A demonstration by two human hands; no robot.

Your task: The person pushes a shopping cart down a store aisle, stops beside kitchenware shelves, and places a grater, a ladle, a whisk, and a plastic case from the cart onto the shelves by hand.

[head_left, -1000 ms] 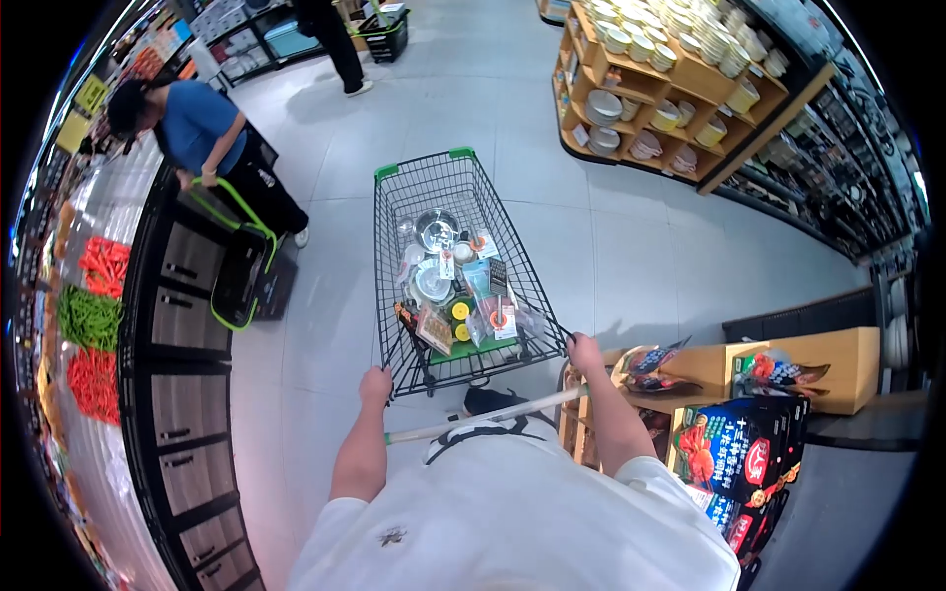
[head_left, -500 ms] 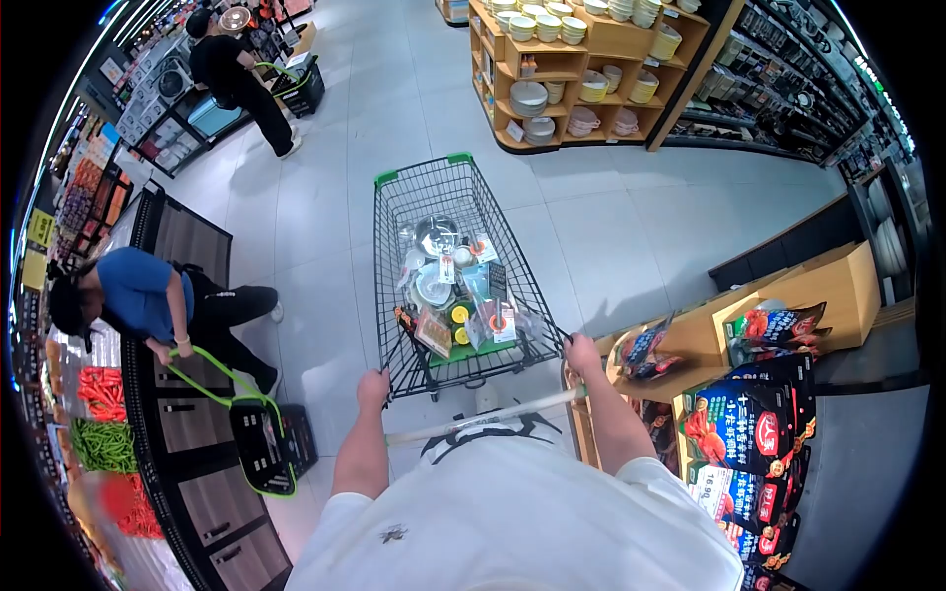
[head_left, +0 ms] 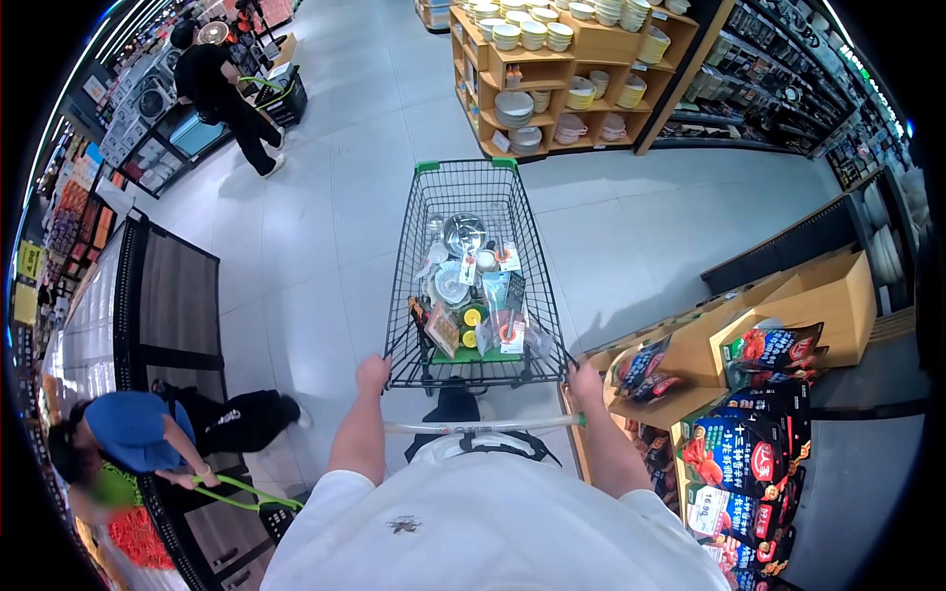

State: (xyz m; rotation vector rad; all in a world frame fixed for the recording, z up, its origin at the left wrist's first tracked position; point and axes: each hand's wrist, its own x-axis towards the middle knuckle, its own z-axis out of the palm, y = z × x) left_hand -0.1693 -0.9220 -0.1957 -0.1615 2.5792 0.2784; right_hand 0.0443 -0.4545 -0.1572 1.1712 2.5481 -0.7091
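Observation:
A black wire shopping cart (head_left: 474, 183) with green corners stands in front of me, its handle bar (head_left: 473, 426) close to my shirt. My left hand (head_left: 374, 374) is closed round the cart's near left corner. At the near right corner my right hand (head_left: 585, 378) is closed round the frame. Inside the cart lie a round metal pan (head_left: 464, 234), a clear plastic-wrapped bowl (head_left: 451, 283), yellow-topped items (head_left: 472, 318), a flat packaged item (head_left: 443, 330) and several bags with tags.
On the left, a person in blue (head_left: 138, 430) holds a green-handled basket (head_left: 236, 490) beside a produce counter. Farther off stands a person in black (head_left: 212, 89). Shelves of bowls (head_left: 562, 89) are ahead right; a wooden stand with seasoning packets (head_left: 744, 448) is near my right arm.
The cart has swung to the right and points straighter ahead. The person in blue and their basket have shifted lower in view. The bowl shelves have moved left. Both hands keep their hold.

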